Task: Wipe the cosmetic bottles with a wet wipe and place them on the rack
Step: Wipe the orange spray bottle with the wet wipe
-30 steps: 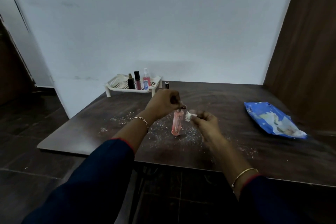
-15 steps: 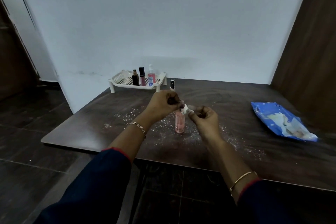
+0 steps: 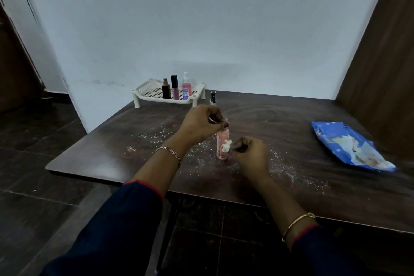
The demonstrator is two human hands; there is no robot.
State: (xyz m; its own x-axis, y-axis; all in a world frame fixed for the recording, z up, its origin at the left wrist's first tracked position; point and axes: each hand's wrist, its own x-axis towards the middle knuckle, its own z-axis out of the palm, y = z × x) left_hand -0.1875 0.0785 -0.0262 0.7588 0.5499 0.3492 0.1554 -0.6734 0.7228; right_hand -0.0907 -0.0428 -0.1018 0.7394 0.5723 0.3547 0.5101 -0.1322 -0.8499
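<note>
A pink bottle [image 3: 221, 141] stands upright on the dark table [image 3: 291, 119]. My left hand [image 3: 201, 124] grips its top from above. My right hand [image 3: 248, 152] pinches a small white wet wipe [image 3: 226, 147] against the bottle's lower right side. At the table's back left stands a white rack [image 3: 152, 93] holding a dark brown bottle [image 3: 166, 89], a black-capped pink tube [image 3: 175, 86] and a pink spray bottle [image 3: 185, 87]. A small black-capped bottle [image 3: 213, 97] stands on the table just right of the rack.
A blue wet-wipe packet [image 3: 349, 145] lies open at the table's right. White crumbs are scattered over the table's middle. A white wall runs behind the table and a brown panel stands on the right. The table's front edge is close to me.
My right hand has slid the wipe down from the bottle's neck to its lower body. My left hand keeps its hold on the top.
</note>
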